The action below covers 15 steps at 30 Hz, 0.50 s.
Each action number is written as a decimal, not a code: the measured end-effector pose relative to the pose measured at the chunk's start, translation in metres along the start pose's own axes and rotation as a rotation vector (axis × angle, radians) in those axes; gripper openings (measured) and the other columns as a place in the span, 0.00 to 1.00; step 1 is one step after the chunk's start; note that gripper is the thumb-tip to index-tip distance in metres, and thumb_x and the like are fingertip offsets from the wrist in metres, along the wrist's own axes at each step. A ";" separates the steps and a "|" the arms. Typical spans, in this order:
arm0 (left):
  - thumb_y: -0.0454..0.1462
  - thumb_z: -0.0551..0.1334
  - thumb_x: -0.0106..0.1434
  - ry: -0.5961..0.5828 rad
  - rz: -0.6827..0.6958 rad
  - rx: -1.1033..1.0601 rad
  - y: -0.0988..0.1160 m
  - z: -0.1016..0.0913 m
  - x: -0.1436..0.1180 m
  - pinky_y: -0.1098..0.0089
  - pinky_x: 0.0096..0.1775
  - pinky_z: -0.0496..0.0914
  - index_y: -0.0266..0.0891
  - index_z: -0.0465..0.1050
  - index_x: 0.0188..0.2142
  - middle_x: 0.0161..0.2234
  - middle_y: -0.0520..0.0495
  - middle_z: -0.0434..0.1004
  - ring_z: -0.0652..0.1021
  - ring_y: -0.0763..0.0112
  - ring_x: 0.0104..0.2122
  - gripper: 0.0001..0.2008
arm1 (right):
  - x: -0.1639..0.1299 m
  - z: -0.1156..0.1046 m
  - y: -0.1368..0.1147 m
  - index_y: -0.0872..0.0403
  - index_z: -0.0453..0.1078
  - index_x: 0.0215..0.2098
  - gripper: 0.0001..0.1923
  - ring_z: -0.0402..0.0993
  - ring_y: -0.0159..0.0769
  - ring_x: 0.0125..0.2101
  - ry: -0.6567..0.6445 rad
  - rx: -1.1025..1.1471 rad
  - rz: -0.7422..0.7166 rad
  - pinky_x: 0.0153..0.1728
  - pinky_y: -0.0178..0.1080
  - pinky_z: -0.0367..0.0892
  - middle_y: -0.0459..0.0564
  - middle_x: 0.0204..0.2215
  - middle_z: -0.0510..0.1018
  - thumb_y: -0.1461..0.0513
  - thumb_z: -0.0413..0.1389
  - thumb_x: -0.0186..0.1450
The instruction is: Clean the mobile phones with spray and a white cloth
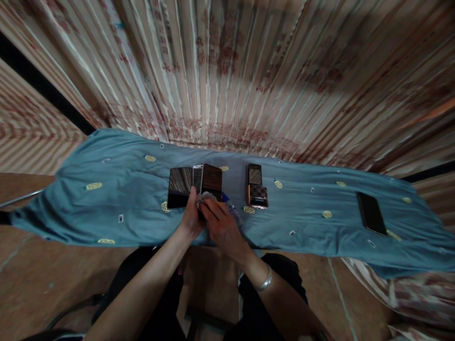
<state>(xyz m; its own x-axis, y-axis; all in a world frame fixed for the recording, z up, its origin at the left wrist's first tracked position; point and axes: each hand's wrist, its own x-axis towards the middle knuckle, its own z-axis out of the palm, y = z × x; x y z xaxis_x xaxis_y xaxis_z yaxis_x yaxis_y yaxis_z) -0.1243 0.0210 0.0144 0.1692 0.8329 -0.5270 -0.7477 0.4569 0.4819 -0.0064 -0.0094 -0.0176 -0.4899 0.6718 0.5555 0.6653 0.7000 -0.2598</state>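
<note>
Left hand (pixel 192 219) gripping brown phone (pixel 212 182) by its near end; right hand (pixel 222 226) pressing pale cloth (pixel 205 199) onto it. Flanked left by white phone (pixel 197 177) (touching), black tablet (pixel 179 187); open blue tablecloth (pixel 106 199) beyond, toward both edges.

Hands (pixel 209 218) hide most of pale cloth (pixel 203 199) & phone's (pixel 212 182) near end; grip unclear.

Your forearms are bare, with no sleeves in view. Your right wrist wears a silver bangle (pixel 265 280). Your legs are covered in dark, probably black trousers (pixel 273 270).
</note>
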 end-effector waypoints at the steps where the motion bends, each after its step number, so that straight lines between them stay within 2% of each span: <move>1: 0.56 0.59 0.68 -0.003 -0.002 0.001 0.001 -0.001 0.001 0.76 0.30 0.74 0.36 0.76 0.25 0.23 0.49 0.77 0.78 0.75 0.24 0.28 | -0.001 0.001 0.000 0.65 0.70 0.61 0.21 0.72 0.44 0.58 -0.011 0.001 -0.010 0.61 0.45 0.70 0.65 0.57 0.77 0.70 0.51 0.71; 5: 0.55 0.60 0.68 -0.009 0.009 -0.019 -0.003 0.000 0.002 0.75 0.34 0.75 0.37 0.76 0.26 0.24 0.50 0.77 0.79 0.73 0.26 0.26 | -0.003 0.000 0.004 0.64 0.69 0.63 0.23 0.71 0.44 0.59 -0.036 0.006 0.003 0.62 0.46 0.70 0.65 0.58 0.76 0.70 0.53 0.70; 11: 0.49 0.57 0.72 0.003 -0.026 -0.052 -0.011 0.007 -0.003 0.67 0.51 0.75 0.37 0.80 0.34 0.36 0.44 0.83 0.83 0.65 0.44 0.21 | -0.004 -0.005 0.015 0.63 0.69 0.63 0.22 0.70 0.43 0.61 0.031 -0.008 0.031 0.62 0.47 0.70 0.64 0.58 0.77 0.70 0.50 0.72; 15: 0.50 0.57 0.72 0.009 -0.037 -0.057 -0.011 0.008 -0.003 0.66 0.51 0.76 0.37 0.79 0.33 0.35 0.44 0.83 0.83 0.64 0.44 0.22 | -0.006 -0.002 0.015 0.60 0.67 0.65 0.24 0.70 0.43 0.60 0.038 0.015 0.040 0.61 0.49 0.70 0.63 0.58 0.77 0.70 0.49 0.72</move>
<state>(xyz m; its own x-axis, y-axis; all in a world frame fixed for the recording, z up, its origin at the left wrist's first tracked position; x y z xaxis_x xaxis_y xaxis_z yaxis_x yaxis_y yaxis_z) -0.1115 0.0165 0.0165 0.1919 0.8130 -0.5498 -0.7765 0.4684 0.4215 0.0079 -0.0041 -0.0230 -0.4411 0.6900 0.5738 0.6753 0.6763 -0.2942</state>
